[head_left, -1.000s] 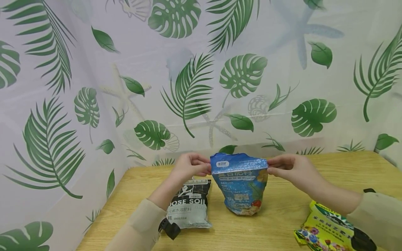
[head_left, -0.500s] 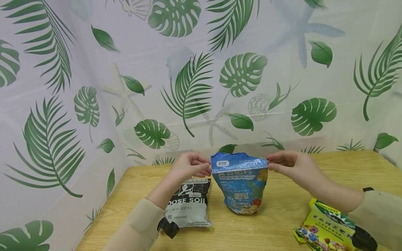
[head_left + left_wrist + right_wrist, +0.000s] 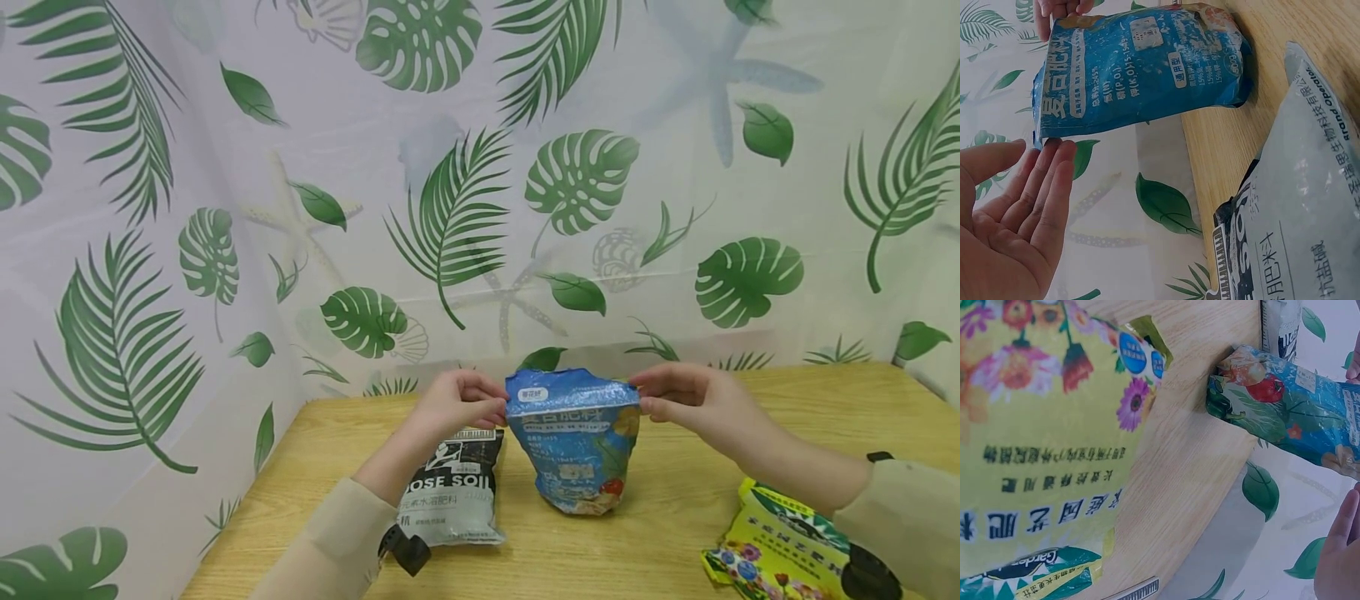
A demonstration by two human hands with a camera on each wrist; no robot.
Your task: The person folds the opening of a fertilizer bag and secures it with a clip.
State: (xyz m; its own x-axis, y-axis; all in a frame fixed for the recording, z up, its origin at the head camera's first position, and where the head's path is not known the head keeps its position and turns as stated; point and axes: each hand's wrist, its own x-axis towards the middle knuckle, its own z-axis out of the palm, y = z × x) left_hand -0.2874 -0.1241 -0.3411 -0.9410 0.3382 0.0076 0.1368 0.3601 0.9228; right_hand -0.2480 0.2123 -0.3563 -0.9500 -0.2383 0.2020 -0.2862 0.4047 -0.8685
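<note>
A blue fertilizer bag [image 3: 577,450] stands upright at the middle of the wooden table, its top edge crumpled. My left hand [image 3: 457,404] is at its upper left corner. In the left wrist view the left hand [image 3: 1025,219] has nearly straight fingers touching the bag's side edge, the thumb held apart. My right hand [image 3: 690,400] pinches the opposite upper corner between thumb and fingers. Right-hand fingertips [image 3: 1044,25] show at that corner in the left wrist view. Only part of the right hand [image 3: 1341,550] shows in the right wrist view.
A black and grey "LOOSE SOIL" bag [image 3: 453,500] lies left of the blue bag, partly behind the left forearm. A yellow flowered fertilizer bag [image 3: 787,542] lies under the right forearm. A leaf-patterned cloth [image 3: 480,208] rises behind the wooden table [image 3: 600,558].
The left hand has shifted slightly right to the bag's corner. The right fingertips have come in slightly over the opposite corner. The bags stay in place.
</note>
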